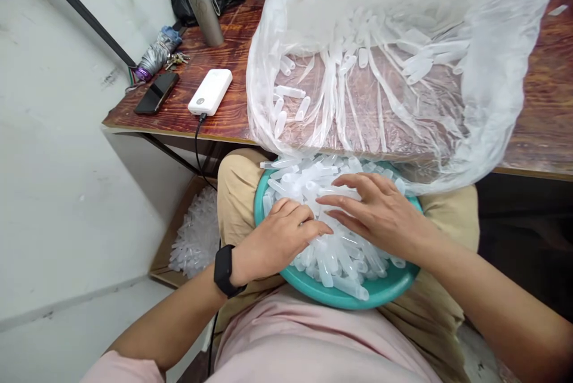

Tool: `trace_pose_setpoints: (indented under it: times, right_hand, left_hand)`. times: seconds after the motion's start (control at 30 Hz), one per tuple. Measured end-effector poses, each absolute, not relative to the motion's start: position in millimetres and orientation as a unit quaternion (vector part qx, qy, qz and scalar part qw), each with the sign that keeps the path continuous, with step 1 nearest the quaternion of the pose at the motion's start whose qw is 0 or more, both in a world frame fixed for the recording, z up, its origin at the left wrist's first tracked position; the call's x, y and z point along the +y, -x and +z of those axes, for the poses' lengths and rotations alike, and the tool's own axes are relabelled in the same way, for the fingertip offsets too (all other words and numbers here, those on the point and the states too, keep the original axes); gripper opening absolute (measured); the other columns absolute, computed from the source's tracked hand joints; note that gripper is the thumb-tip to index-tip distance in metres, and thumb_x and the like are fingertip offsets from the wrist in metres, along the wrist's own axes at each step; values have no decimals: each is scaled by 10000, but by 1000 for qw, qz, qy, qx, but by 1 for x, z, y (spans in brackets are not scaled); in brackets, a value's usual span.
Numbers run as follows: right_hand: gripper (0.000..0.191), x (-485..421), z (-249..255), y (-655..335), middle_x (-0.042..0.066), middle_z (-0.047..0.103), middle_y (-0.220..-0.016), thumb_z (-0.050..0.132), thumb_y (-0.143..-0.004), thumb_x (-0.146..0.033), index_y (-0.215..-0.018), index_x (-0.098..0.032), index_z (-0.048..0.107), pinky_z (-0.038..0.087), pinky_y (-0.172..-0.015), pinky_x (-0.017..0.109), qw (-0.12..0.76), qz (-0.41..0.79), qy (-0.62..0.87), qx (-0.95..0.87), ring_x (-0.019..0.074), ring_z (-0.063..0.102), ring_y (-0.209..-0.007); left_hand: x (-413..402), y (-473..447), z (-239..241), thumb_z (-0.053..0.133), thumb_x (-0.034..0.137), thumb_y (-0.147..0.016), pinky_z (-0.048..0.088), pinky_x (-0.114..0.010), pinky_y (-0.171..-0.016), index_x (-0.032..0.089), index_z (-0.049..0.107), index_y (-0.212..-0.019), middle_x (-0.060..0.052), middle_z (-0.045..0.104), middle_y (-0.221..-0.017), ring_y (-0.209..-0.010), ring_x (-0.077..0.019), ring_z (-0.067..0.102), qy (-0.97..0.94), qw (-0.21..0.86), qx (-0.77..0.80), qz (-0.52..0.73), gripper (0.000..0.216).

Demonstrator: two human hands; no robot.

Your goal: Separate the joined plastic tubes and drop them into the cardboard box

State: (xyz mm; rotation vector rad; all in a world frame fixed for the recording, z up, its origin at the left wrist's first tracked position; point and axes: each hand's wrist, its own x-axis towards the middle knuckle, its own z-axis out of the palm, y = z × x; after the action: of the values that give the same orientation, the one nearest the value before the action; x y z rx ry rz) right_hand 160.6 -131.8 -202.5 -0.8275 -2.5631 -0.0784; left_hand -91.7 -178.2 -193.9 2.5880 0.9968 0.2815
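A teal basin (308, 296) rests on my lap, heaped with small translucent white plastic tubes (344, 258). Over the left part of the heap, my left hand (280, 240) curls its fingers down, and its thumb reaches right across the tubes. The fingertips are hidden, so what they grip cannot be made out. My right hand (380, 213) hovers at the right side of the heap, fingers and thumb apart, nothing seen between them. Just beyond, a clear plastic bag (492, 114) hangs over the table edge with more loose tubes inside.
On the wooden table (242, 73) are a white power bank (210, 92) with a cable, a black phone (156, 93), keys (176, 59), a folded umbrella (159, 52) and a grey flask (199, 1). A cardboard box (168, 263) of tubes stands on the floor, left.
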Motion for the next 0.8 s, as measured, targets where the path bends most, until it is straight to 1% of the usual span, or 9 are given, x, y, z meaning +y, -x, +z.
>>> trace_pose_setpoints:
  times: [0.07, 0.13, 0.23, 0.37, 0.53, 0.6, 0.67, 0.73, 0.8]
  right_hand:
    - [201, -143, -193, -173, 109, 635, -1122, 561, -1029, -249, -1190, -229, 681, 472, -922, 423, 230, 13, 324, -917, 259, 624, -1008]
    - [148, -161, -183, -188, 67, 656, -987, 527, -1035, -231, -1084, -230, 667, 501, -825, 363, 210, 96, 330, -915, 221, 647, -891]
    - [241, -191, -177, -202, 16, 696, -876, 470, -986, -98, -1051, -256, 640, 517, -675, 293, 139, 205, 294, -923, 180, 688, -778]
    - [524, -215, -193, -196, 53, 755, -1024, 408, -802, 73, -1190, -217, 607, 563, -793, 382, 111, 161, 293, -936, 229, 737, -897]
    - [542, -214, -217, -181, 76, 728, -959, 466, -728, 80, -1193, -172, 586, 566, -757, 451, 63, 127, 314, -939, 281, 707, -852]
    - [540, -213, -218, -180, 86, 723, -983, 482, -757, 67, -1234, -170, 574, 573, -789, 465, 71, 127, 325, -934, 291, 708, -891]
    - [491, -213, -213, -181, 93, 716, -1048, 486, -851, 19, -1293, -187, 547, 583, -814, 440, 109, 158, 345, -919, 273, 714, -934]
    - [388, -213, -206, -182, 78, 704, -1070, 494, -963, -88, -1325, -226, 527, 595, -795, 367, 160, 224, 377, -884, 224, 719, -925]
    - [304, -214, -201, -182, 51, 689, -1037, 508, -1023, -199, -1318, -266, 538, 592, -755, 300, 207, 287, 413, -839, 180, 710, -880]
  left_hand:
    - [-182, 93, -188, 439, 120, -1024, 439, -404, -1011, 236, 548, -1267, -53, 622, -1088, -1073, -230, 556, -889, 234, 374, 122, 291]
    - [-191, 95, -181, 508, 199, -1017, 472, -386, -994, 226, 492, -1239, -58, 627, -1131, -1081, -222, 587, -846, 294, 410, 171, 224]
    - [-206, 99, -173, 543, 318, -1008, 519, -380, -942, 218, 418, -1205, -88, 614, -1148, -1046, -223, 621, -791, 351, 455, 210, 254]
    - [-219, 98, -167, 333, 321, -1084, 525, -398, -945, 196, 383, -1221, -132, 606, -1172, -1059, -228, 636, -768, 377, 479, 194, 192]
    - [-224, 97, -160, 333, 334, -1109, 431, -360, -1126, 239, 413, -1377, -98, 581, -1391, -1324, -205, 550, -759, 415, 461, 199, 296]
    - [-226, 97, -157, 335, 357, -1111, 407, -343, -1151, 252, 404, -1408, -81, 562, -1436, -1369, -193, 521, -740, 446, 464, 197, 322]
    - [-230, 97, -155, 328, 402, -1109, 442, -350, -1108, 222, 382, -1394, -103, 570, -1411, -1309, -201, 568, -713, 474, 485, 180, 341]
    - [-233, 94, -155, 317, 437, -1104, 475, -364, -1050, 199, 384, -1345, -121, 592, -1351, -1218, -213, 615, -695, 503, 490, 156, 346]
    - [-234, 91, -157, 311, 456, -1102, 472, -377, -1043, 201, 405, -1306, -121, 600, -1326, -1190, -220, 620, -685, 530, 478, 143, 341]
